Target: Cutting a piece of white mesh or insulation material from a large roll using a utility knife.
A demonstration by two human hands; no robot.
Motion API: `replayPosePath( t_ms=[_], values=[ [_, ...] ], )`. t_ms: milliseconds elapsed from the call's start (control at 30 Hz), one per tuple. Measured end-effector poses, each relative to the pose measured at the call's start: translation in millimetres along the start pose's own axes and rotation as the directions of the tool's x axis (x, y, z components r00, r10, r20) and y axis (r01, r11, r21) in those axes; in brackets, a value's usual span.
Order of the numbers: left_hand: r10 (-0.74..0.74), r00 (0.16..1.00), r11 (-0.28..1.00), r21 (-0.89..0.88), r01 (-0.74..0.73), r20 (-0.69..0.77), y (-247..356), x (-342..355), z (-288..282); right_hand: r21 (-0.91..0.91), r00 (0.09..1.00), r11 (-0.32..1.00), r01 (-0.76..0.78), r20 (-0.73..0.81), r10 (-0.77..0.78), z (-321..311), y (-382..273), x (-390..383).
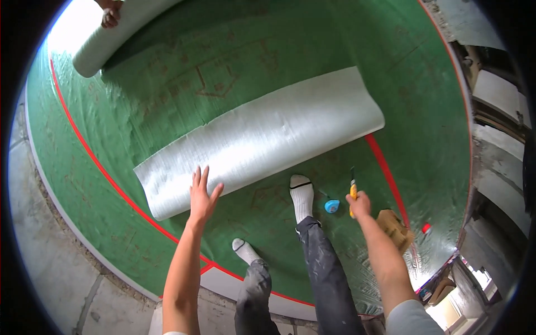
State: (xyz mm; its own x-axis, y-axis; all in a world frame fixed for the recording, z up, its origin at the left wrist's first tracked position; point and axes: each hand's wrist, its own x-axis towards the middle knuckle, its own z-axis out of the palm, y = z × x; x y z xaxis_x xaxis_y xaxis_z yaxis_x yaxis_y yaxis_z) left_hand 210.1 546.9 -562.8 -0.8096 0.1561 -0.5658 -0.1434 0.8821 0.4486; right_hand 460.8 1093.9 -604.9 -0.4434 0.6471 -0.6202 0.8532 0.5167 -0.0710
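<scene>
A sheet of silvery white material (290, 125) lies slightly curled across the green floor covering. My left hand (204, 195) is over its lower left part, fingers spread; whether it touches the sheet I cannot tell. In my right hand (360, 204) is a yellow utility knife (353, 187), its blade pointing away from me. A small blue tape measure (331, 206) lies between that hand and my socked right foot (301, 192).
Another person's hand (110, 15) grips a white roll (92, 56) at top left. Red tape lines cross the green covering (312, 50). A brown cardboard piece (393, 229) and small red object (426, 228) lie at right. Grey concrete (56, 234) borders the covering.
</scene>
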Motion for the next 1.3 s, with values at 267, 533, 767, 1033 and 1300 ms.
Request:
replayPosePath(
  t_ms=[267,533,767,1033,1300],
  values=[
    [-0.025,0.978,0.95,0.301,0.088,-0.207,21.4,132.7,74.6,-0.042,1.0,0.999,0.009,-0.008,-0.009,1.3,10.7,67.8],
    [0.069,0.91,0.951,0.301,0.064,-0.409,24.3,148.2,121.0,-0.08,0.994,0.992,0.097,-0.036,-0.1,5.6,27.1,70.5],
    [0.128,0.853,0.924,0.373,0.082,-0.507,12.7,160.5,133.4,-0.061,0.972,0.97,0.235,-0.01,-0.236,12.2,44.2,86.6],
    [0.135,0.808,0.957,0.288,0.044,-0.573,16.3,154.5,112.4,-0.047,0.944,0.948,0.314,-0.09,-0.317,-22.5,-1.8,59.5],
    [0.428,0.861,0.883,0.33,-0.335,-0.273,56.1,43.3,119.5,-0.16,0.134,0.169,0.973,-0.206,-0.969,18.1,-203.9,12.3]
  ],
)
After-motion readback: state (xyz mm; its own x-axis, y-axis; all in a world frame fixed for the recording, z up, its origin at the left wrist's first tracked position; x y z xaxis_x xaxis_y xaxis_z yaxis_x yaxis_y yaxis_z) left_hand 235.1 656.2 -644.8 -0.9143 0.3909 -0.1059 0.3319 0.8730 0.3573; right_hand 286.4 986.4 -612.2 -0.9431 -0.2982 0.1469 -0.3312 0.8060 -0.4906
